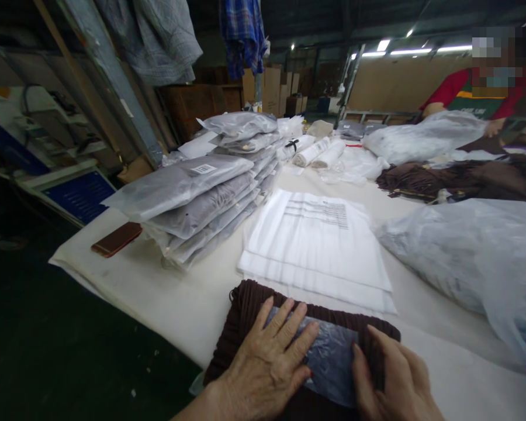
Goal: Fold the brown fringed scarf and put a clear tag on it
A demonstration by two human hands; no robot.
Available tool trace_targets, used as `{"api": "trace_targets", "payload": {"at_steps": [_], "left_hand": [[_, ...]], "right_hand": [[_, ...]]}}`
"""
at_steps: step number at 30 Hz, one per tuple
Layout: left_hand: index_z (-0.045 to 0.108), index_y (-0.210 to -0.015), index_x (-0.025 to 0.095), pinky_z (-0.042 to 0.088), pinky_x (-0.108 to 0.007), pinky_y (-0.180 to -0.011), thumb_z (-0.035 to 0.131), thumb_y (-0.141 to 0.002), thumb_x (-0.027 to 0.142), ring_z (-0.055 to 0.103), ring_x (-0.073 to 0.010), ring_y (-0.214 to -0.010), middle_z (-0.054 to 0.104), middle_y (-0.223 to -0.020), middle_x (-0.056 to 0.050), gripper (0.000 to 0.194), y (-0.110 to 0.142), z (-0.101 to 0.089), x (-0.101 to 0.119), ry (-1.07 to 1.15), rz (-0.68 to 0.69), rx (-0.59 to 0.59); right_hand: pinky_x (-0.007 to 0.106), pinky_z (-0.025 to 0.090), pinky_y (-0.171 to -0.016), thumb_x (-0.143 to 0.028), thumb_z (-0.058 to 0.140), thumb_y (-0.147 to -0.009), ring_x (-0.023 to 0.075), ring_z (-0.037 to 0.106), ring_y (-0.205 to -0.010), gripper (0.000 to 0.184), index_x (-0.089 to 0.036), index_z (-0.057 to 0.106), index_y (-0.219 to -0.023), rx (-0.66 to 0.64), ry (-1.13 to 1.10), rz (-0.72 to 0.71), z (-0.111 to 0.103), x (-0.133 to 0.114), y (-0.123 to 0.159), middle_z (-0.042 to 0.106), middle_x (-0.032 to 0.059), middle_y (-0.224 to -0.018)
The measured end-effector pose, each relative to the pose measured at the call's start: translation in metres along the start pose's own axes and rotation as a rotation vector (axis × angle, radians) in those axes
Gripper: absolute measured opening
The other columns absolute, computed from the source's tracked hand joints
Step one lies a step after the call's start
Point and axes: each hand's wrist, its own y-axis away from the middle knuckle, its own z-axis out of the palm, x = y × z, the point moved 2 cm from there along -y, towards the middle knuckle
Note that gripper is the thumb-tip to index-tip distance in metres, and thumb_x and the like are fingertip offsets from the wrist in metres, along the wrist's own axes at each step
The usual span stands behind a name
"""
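A folded dark brown garment (245, 310) with gathered, pleated fabric lies at the near edge of the table. On top of it rests a small clear plastic packet (333, 351); its contents I cannot make out. My left hand (267, 356) lies flat across the garment and the packet's left part, fingers spread. At the garment's right side, my right hand (394, 374) is curled over the brown fabric, its thumb by the packet's right edge. Just beyond is a stack of flat white printed plastic bags (315, 245).
Bagged grey garments (201, 187) are piled at the left, beside a phone (116, 240) near the table edge. Large clear plastic bundles (469, 251) and brown garments (473, 178) lie at the right. Across the table stands a person in a red-sleeved top (451, 90). Clothes (243, 35) hang overhead.
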Motion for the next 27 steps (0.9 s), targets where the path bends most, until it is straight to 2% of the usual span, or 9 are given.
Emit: {"api": "trace_targets", "payload": {"at_steps": [3,7,10,13,16,19,23,25,27], "left_hand": [[0.023,-0.138,0.02,0.023,-0.058,-0.104,0.051,-0.084,0.024,0.022,-0.0305,-0.133,0.028,-0.144,-0.012,0.061,0.001,0.002,-0.001,0.084,-0.008,-0.018],[0.011,-0.14,0.014,0.016,-0.055,-0.109,0.047,-0.084,0.023,0.017,-0.0267,-0.135,0.027,-0.144,-0.014,0.068,0.002,-0.005,-0.004,0.259,-0.03,-0.005],[0.009,-0.14,0.01,0.019,-0.046,-0.11,0.051,-0.079,0.021,0.021,-0.024,-0.134,0.028,-0.144,-0.016,0.074,0.01,-0.022,-0.013,0.472,-0.058,0.09],[0.034,-0.131,0.015,0.034,-0.036,-0.103,0.051,-0.081,0.023,0.042,-0.0214,-0.122,0.045,-0.133,-0.012,0.053,0.036,-0.04,-0.033,0.603,-0.361,0.329],[0.058,-0.097,0.017,0.047,-0.027,-0.078,0.055,-0.079,0.031,0.06,-0.0167,-0.084,0.065,-0.089,-0.005,0.023,0.084,-0.045,-0.051,0.623,-0.838,0.622],[0.057,-0.066,0.016,0.04,-0.02,-0.05,0.056,-0.077,0.04,0.051,-0.0111,-0.051,0.056,-0.054,0.001,0.027,0.134,-0.024,-0.049,0.912,-1.213,0.597],[0.056,-0.058,0.009,0.03,-0.014,-0.036,0.037,-0.089,0.033,0.046,-0.0071,-0.036,0.053,-0.047,-0.004,0.044,0.165,0.03,-0.016,1.747,-1.836,0.221],[0.056,-0.06,0.006,0.031,-0.012,-0.036,0.038,-0.089,0.027,0.051,-0.0074,-0.041,0.059,-0.054,-0.01,0.04,0.159,0.053,-0.002,2.084,-1.914,0.153],[0.057,-0.067,0.007,0.029,-0.011,-0.035,0.046,-0.085,0.02,0.056,-0.0103,-0.047,0.062,-0.06,-0.011,0.025,0.146,0.073,0.003,2.307,-1.846,0.272]], "right_hand": [[0.031,0.048,-0.073,-0.016,0.056,-0.079,0.0185,0.06,-0.084,0.044,-0.02,0.05,-0.123,0.08,-0.193,-0.132,-0.009,-0.011,-0.011,0.062,0.0079,-0.098],[0.041,0.04,-0.093,-0.019,0.047,-0.083,0.0257,0.048,-0.115,0.057,-0.009,0.03,-0.136,-0.1,-0.313,-0.512,0.009,-0.029,-0.009,0.055,0.0134,-0.121],[0.047,0.032,-0.099,-0.027,0.04,-0.087,0.0273,0.038,-0.125,0.056,-0.006,0.026,-0.137,-0.211,-0.238,-0.533,0.031,-0.033,0.001,0.05,0.0146,-0.128],[0.046,0.03,-0.101,-0.032,0.037,-0.088,0.0256,0.036,-0.126,0.054,-0.011,0.027,-0.137,-0.256,-0.237,-0.503,0.04,-0.033,0.008,0.047,0.013,-0.132],[0.045,0.03,-0.102,-0.034,0.035,-0.089,0.0249,0.039,-0.124,0.054,-0.013,0.028,-0.137,-0.242,-0.251,-0.485,0.041,-0.032,0.007,0.049,0.0127,-0.13],[0.045,0.028,-0.103,-0.032,0.037,-0.088,0.026,0.04,-0.123,0.051,-0.01,0.035,-0.133,-0.219,-0.261,-0.495,0.04,-0.031,0.006,0.049,0.014,-0.13],[0.047,0.027,-0.103,-0.031,0.039,-0.087,0.0272,0.04,-0.122,0.047,-0.009,0.041,-0.129,-0.225,-0.267,-0.502,0.04,-0.031,0.007,0.049,0.0151,-0.129],[0.047,0.028,-0.103,-0.031,0.039,-0.087,0.0272,0.04,-0.122,0.047,-0.009,0.041,-0.129,-0.231,-0.27,-0.501,0.041,-0.032,0.008,0.05,0.0148,-0.128],[0.047,0.028,-0.103,-0.031,0.038,-0.087,0.0268,0.04,-0.122,0.048,-0.009,0.039,-0.13,-0.226,-0.27,-0.505,0.041,-0.032,0.008,0.051,0.0146,-0.127]]}}
